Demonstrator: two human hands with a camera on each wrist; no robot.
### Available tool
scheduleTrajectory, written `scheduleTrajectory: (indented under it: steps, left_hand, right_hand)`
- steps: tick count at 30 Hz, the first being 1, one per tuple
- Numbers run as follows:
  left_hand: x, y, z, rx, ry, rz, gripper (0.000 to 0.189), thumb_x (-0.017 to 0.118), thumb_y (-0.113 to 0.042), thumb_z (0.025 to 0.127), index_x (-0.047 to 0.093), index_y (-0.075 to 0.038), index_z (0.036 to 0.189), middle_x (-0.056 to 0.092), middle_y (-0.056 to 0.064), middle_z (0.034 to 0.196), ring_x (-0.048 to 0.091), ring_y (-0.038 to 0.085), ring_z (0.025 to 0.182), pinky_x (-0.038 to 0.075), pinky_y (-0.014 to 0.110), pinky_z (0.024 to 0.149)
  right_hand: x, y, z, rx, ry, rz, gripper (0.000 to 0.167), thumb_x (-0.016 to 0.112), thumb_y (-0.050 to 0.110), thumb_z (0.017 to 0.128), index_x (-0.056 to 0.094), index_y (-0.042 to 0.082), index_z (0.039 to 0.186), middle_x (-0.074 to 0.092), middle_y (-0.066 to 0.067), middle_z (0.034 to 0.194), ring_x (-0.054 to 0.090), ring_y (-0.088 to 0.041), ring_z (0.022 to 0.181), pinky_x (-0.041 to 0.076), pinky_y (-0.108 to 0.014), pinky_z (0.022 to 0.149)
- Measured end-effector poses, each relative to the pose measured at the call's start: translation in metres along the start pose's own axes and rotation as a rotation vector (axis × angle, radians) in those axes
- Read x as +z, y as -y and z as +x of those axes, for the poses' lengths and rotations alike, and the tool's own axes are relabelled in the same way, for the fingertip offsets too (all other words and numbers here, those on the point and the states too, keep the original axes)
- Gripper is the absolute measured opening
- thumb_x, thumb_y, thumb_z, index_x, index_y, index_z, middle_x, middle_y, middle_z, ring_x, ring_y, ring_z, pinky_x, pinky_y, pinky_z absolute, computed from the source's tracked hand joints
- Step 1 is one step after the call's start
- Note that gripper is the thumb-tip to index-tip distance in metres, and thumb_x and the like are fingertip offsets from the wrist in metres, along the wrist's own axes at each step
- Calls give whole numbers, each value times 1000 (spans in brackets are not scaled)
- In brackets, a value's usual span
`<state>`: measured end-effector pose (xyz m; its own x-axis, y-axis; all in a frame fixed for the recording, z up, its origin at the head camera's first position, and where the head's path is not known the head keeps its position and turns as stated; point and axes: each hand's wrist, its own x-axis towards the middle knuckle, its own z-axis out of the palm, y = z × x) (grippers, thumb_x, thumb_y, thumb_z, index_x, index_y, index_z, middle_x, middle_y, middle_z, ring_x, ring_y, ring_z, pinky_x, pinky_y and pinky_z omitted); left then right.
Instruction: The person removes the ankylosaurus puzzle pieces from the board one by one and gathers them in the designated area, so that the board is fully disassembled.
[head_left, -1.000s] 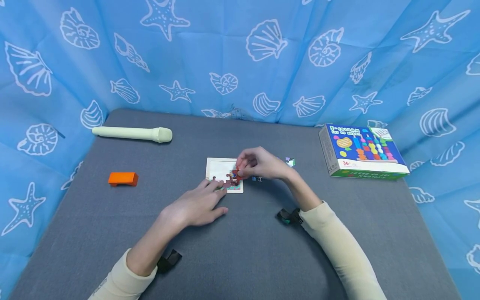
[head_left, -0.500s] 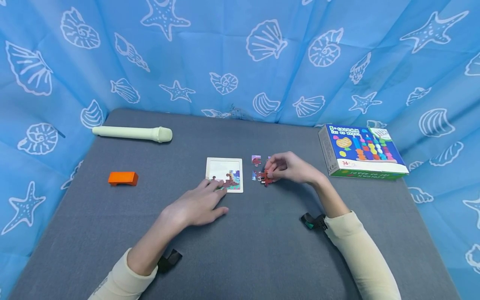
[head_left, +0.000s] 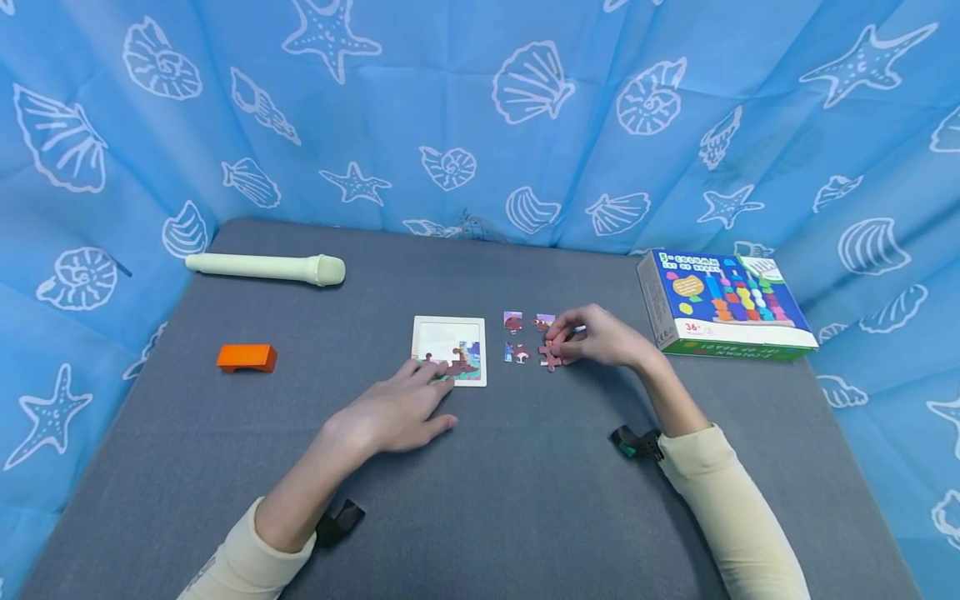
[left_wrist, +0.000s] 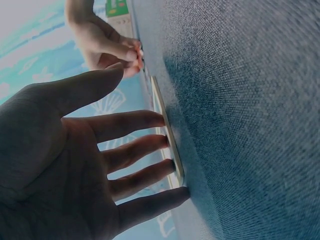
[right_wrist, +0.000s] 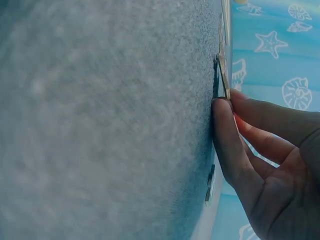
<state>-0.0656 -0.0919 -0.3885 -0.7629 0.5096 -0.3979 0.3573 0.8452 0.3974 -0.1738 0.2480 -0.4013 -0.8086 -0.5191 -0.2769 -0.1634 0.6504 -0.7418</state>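
Note:
My left hand [head_left: 393, 408] lies with its fingers spread over the near left edge of a small wooden puzzle tray [head_left: 450, 319]; the left wrist view has its fingertips at the tray's edge [left_wrist: 172, 142]. Joined pieces fill the lower right of the tray, partly hidden by the fingers. To the right, my right hand [head_left: 597, 337] pinches a reddish-brown jigsaw piece [head_left: 550, 359] between thumb and fingers. That piece [right_wrist: 223, 77] tilts close over the table in the right wrist view. Loose jigsaw pieces [head_left: 513, 322] lie on the cloth between tray and right hand.
A blue toy box [head_left: 731, 300] stands at the back right. At the back left lies a pale green toy microphone [head_left: 262, 267], with an orange arched block [head_left: 247, 357] in front of it. A blue shell-print curtain [head_left: 450, 108] hangs behind the grey table [head_left: 510, 517].
My right hand has moved right, from over the tray to the loose pieces, carrying the reddish-brown jigsaw piece. My left hand has stayed on the tray.

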Motion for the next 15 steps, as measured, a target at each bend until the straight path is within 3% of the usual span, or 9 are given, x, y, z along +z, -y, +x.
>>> scheduleTrajectory:
  steps: [8, 15]
  left_hand:
    - [0, 0, -1, 9, -7, -11, 61, 62, -42, 111, 52, -10, 161, 38, 11, 175, 28, 37, 166, 46, 67, 120]
    - [-2, -1, -1, 3, -2, -11, 61, 61, -43, 111, 52, -11, 162, 38, 11, 176, 27, 37, 167, 46, 68, 120]
  right_hand:
    - [-5, 5, 0, 29, -3, 41, 18, 74, 3, 102, 75, -7, 116, 77, -22, 107, 77, -18, 86, 68, -33, 78]
    - [0, 14, 7, -46, 33, 72, 22, 75, 8, 102, 75, -5, 120, 77, -19, 109, 77, -19, 91, 66, -31, 81]
